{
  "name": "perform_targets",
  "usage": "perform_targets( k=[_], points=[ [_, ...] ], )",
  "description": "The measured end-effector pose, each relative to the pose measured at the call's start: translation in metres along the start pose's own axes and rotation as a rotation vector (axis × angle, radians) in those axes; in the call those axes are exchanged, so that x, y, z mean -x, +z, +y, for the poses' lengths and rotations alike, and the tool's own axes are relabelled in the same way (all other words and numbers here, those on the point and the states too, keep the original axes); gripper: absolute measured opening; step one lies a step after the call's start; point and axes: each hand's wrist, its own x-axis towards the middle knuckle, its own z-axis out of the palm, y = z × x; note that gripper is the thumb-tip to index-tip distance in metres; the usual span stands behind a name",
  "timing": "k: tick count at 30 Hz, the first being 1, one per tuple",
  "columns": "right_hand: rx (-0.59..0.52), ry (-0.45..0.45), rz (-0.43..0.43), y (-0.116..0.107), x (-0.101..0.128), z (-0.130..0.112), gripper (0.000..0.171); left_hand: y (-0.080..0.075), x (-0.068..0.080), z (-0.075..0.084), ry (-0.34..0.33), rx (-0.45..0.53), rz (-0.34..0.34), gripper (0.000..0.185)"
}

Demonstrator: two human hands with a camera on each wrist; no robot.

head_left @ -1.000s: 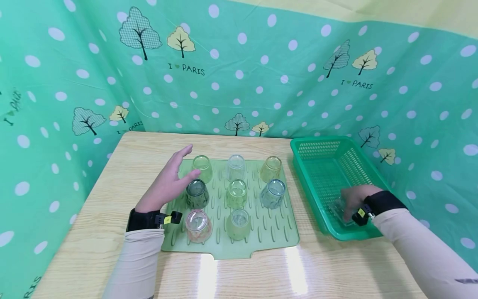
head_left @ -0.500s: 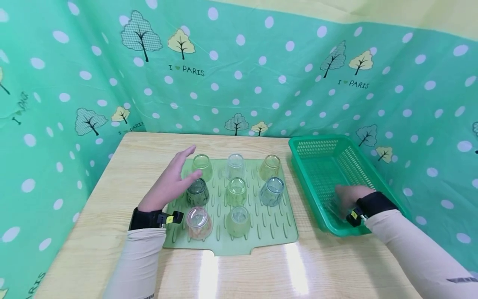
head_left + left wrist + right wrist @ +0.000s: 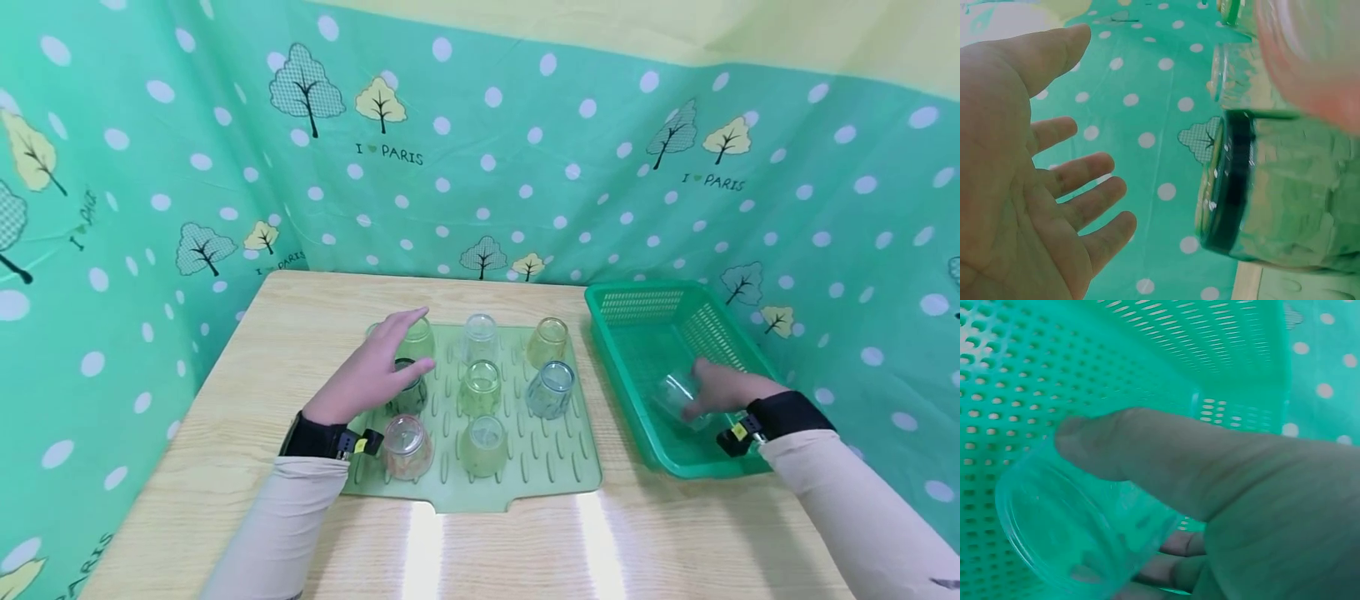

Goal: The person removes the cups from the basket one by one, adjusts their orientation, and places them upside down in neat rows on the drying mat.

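In the green basket, my right hand grips a clear glass that lies tilted. The right wrist view has the thumb along the near side of this glass, with fingers behind it. My left hand hovers over the left part of the green drying mat, holding nothing. Its fingers are spread and fairly straight in the left wrist view, apart from the dark-rimmed glass. That dark glass and the back-left green glass are partly hidden by the left hand.
Several upside-down glasses stand in rows on the mat, among them a pink glass, a blue glass and a yellow glass. The basket stands right of the mat. A dotted curtain hangs behind the wooden table.
The clear glass has come into fuller view in my right hand, still inside the basket. My left hand has drifted slightly right over the mat. The head view has shifted a little.
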Motion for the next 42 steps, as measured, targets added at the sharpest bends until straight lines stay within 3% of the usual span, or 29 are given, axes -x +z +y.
perform_targets(
  k=[3, 8, 16, 22, 29, 33, 38, 42],
  points=[
    [0.003, -0.031, 0.090, -0.004, 0.005, -0.001, 0.086, -0.001, 0.001, 0.007, 0.007, -0.008, -0.001, 0.079],
    [0.004, -0.072, 0.257, -0.010, 0.015, -0.012, 0.082, -0.004, 0.003, 0.021, 0.014, -0.021, -0.003, 0.079],
    [-0.043, -0.127, 0.363, -0.015, 0.034, -0.044, 0.070, -0.002, -0.001, 0.039, 0.077, -0.053, 0.000, 0.079],
    [0.073, -0.223, 0.499, -0.006, 0.041, -0.071, 0.063, 0.003, -0.002, 0.050, 0.111, -0.067, 0.001, 0.079],
    [0.080, -0.307, 0.636, 0.009, 0.048, -0.100, 0.059, 0.016, -0.012, 0.078, 0.174, -0.093, 0.000, 0.080],
    [0.144, -0.351, 0.661, 0.020, 0.047, -0.115, 0.055, 0.024, -0.017, 0.100, 0.240, -0.120, -0.010, 0.081],
    [0.141, -0.368, 0.610, 0.035, 0.046, -0.132, 0.065, 0.033, -0.018, 0.123, 0.284, -0.156, 0.051, 0.083],
    [0.120, -0.359, 0.579, 0.042, 0.042, -0.142, 0.068, 0.050, -0.017, 0.142, 0.327, -0.185, 0.012, 0.085]
  ],
)
